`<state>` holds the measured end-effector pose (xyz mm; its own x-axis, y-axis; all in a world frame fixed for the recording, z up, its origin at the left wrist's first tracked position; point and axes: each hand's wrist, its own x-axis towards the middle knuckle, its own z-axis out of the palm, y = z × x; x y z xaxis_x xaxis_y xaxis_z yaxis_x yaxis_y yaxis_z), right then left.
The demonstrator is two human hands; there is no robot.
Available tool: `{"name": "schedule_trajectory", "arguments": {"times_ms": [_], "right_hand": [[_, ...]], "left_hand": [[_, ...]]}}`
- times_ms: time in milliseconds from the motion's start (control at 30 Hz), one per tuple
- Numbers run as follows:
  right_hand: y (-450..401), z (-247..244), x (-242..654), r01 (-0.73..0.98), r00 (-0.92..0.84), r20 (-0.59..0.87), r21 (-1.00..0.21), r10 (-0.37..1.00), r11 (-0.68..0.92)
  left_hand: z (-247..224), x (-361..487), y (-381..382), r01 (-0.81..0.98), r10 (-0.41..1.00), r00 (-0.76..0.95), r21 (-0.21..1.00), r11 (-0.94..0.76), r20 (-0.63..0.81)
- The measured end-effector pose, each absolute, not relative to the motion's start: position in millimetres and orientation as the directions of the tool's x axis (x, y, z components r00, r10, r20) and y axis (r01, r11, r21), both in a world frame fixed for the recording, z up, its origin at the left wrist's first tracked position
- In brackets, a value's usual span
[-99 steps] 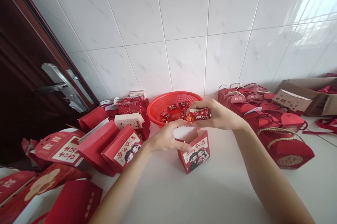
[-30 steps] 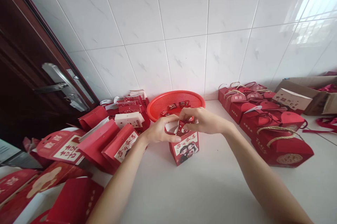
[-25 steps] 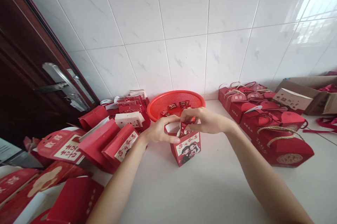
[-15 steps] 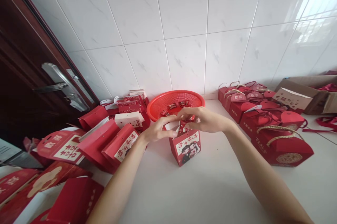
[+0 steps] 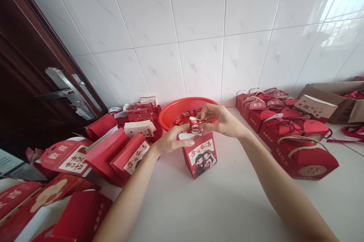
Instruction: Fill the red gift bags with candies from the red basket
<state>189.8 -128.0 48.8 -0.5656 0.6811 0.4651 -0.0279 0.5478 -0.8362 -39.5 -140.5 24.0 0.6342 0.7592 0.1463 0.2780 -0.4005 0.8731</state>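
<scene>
Packet [image 5: 195, 125], a small, glossy red-and-white wrapper with a bold character on its face, is right over the mouth of the open red cardboard box with a cartoon couple on the front [image 5: 201, 156], and the right hand [image 5: 226, 121] has it! Thumb and fingers are pinching its right-hand edge, with the printed face turned towards us and most of the wrapper sticking out to the left of that grip. Its lower edge is down at the box opening; whether it touches the white inner flap, I can't tell.

Now the left hand [image 5: 172, 141]: thumb across the near top rim, fingers curled round behind, closed about the box's upper left side. The fingertips are partly lost behind the packet, so no telling whether they touch it too. The box is upright on the pale, smooth tabletop [image 5: 227, 200].

So, the step in hand, as I judge it: fine positioning of the packet at the opening, one hand on the wrapper, the other steadying the cardboard. Any move from here calls for a light pinch, the packet kept square to that narrow mouth, and the rim held apart so that no flap snags. Just behind, the round red plastic mesh basket [image 5: 170, 112] holds more small wrapped pieces [image 5: 186, 114].
</scene>
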Motion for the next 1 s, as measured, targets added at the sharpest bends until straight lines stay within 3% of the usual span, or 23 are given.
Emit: {"name": "schedule_trajectory", "arguments": {"times_ms": [133,300,467,567,800,1000], "right_hand": [[-125,47,191,-0.050,-0.555,0.475,-0.839,0.683,0.542],[-130,54,197,0.086,-0.616,0.473,-0.755,0.630,0.651],[-136,60,202,0.228,-0.661,0.445,-0.648,0.604,0.727],[-135,61,205,0.279,-0.648,0.434,-0.629,0.625,0.726],[-129,57,205,0.175,-0.637,0.436,-0.721,0.635,0.670],[-130,54,199,0.180,-0.709,0.427,-0.660,0.561,0.730]], "left_hand": [[23,-32,-144,0.281,0.809,0.564,0.883,-0.377,0.166],[22,-28,-146,0.250,0.812,0.562,0.905,-0.344,0.154],[23,-31,-145,0.345,0.793,0.565,0.808,-0.477,0.227],[21,-33,-142,0.382,0.812,0.538,0.794,-0.473,0.226],[20,-37,-142,0.415,0.828,0.524,0.788,-0.454,0.200],[25,-37,-143,0.394,0.790,0.593,0.799,-0.454,0.156]]}}
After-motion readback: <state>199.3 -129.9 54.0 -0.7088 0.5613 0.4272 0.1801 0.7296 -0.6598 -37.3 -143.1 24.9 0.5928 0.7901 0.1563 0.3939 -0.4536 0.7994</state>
